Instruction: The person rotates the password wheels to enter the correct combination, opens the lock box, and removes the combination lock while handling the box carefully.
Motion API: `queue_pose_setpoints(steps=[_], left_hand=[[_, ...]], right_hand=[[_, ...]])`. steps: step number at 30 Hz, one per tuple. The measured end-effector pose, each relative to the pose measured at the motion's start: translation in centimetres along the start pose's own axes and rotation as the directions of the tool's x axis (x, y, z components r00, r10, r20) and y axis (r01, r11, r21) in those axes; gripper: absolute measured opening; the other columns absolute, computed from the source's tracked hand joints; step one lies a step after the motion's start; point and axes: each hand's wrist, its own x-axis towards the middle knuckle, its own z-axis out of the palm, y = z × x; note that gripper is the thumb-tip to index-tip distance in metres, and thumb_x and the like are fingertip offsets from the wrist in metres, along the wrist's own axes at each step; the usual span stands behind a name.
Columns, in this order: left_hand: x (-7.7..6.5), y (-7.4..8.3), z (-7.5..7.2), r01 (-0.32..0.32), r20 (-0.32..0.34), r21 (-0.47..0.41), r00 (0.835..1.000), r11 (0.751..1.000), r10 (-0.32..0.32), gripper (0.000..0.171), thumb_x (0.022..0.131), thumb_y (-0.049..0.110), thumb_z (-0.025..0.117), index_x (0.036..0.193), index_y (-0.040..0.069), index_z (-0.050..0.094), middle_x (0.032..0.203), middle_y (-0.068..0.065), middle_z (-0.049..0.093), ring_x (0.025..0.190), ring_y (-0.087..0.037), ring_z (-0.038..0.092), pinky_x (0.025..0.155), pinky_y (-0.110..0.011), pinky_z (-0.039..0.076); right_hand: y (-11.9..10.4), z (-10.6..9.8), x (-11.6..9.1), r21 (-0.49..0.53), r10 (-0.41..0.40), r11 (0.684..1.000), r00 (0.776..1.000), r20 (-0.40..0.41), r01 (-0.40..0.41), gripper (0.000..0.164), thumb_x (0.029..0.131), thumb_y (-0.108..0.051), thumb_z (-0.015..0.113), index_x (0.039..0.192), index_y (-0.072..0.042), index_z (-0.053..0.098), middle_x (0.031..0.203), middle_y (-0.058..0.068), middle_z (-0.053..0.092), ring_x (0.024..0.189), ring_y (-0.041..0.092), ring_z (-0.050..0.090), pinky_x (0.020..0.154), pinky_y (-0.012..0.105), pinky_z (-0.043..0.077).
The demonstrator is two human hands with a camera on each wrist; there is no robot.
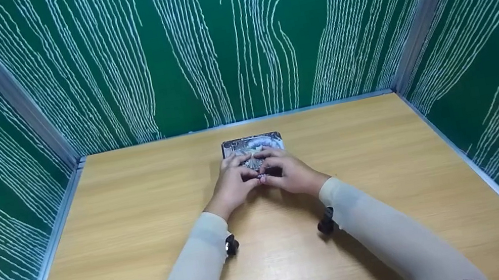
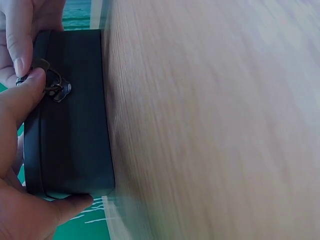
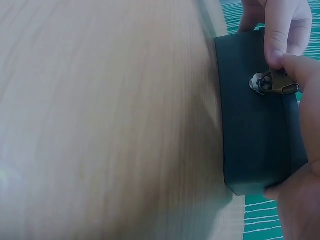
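A small dark box (image 1: 260, 141) with a grey-and-white picture on its lid sits on the table. Its plain dark front (image 2: 75, 145) carries a bronze-coloured metal clasp (image 3: 281, 86), also visible in the left wrist view. My left hand (image 1: 233, 185) grips the box from the left, its thumb touching the clasp. From the right, my right hand (image 1: 293, 174) holds the box, with its thumb at the clasp too. Both thumb tips nearly meet there, while other fingers lie over the lid and sides. The box's far side is hidden.
The wooden table (image 1: 150, 219) is bordered by a grey metal frame (image 1: 236, 123). Green panels (image 1: 311, 21) with white wavy lines stand at the back and both sides. A small black device (image 1: 231, 246) is worn at each wrist.
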Motion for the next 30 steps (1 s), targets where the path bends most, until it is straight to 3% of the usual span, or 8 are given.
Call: queue_pose_setpoints(steps=[9, 21, 30], left_hand=[[0.13, -0.11, 0.08, -0.012, -0.001, -0.005, 1.000, 1.000, 0.012, 0.015, 0.099, 0.021, 0.089, 0.113, 0.015, 0.091, 0.173, 0.001, 0.057, 0.177, -0.038, 0.021, 0.145, -0.058, 0.019], [0.16, -0.36, 0.14, -0.039, -0.008, 0.016, 0.999, 0.999, 0.039, 0.016, 0.099, 0.021, 0.089, 0.113, 0.014, 0.091, 0.173, 0.000, 0.058, 0.176, -0.040, 0.023, 0.145, -0.058, 0.019], [0.08, -0.21, 0.12, -0.039, -0.005, 0.021, 0.999, 0.999, 0.040, 0.017, 0.099, 0.019, 0.089, 0.114, 0.013, 0.090, 0.173, 0.000, 0.058, 0.175, -0.040, 0.024, 0.145, -0.060, 0.019]], right_hand=[[0.03, -0.01, -0.05, 0.000, -0.013, 1.000, 1.000, -0.007, 0.013, 0.019, 0.105, -0.027, 0.084, 0.118, -0.016, 0.075, 0.172, 0.008, 0.056, 0.167, 0.040, 0.043, 0.141, 0.063, 0.029], [-0.08, 0.16, 0.09, -0.023, -0.041, 0.999, 0.999, -0.023, 0.040, 0.015, 0.106, -0.025, 0.082, 0.116, -0.014, 0.079, 0.168, 0.012, 0.060, 0.164, 0.044, 0.046, 0.138, 0.067, 0.033], [-0.06, 0.13, 0.02, -0.013, -0.039, 0.999, 0.999, -0.022, 0.038, 0.018, 0.105, -0.025, 0.084, 0.117, -0.013, 0.078, 0.169, 0.012, 0.059, 0.164, 0.042, 0.046, 0.140, 0.064, 0.032]])
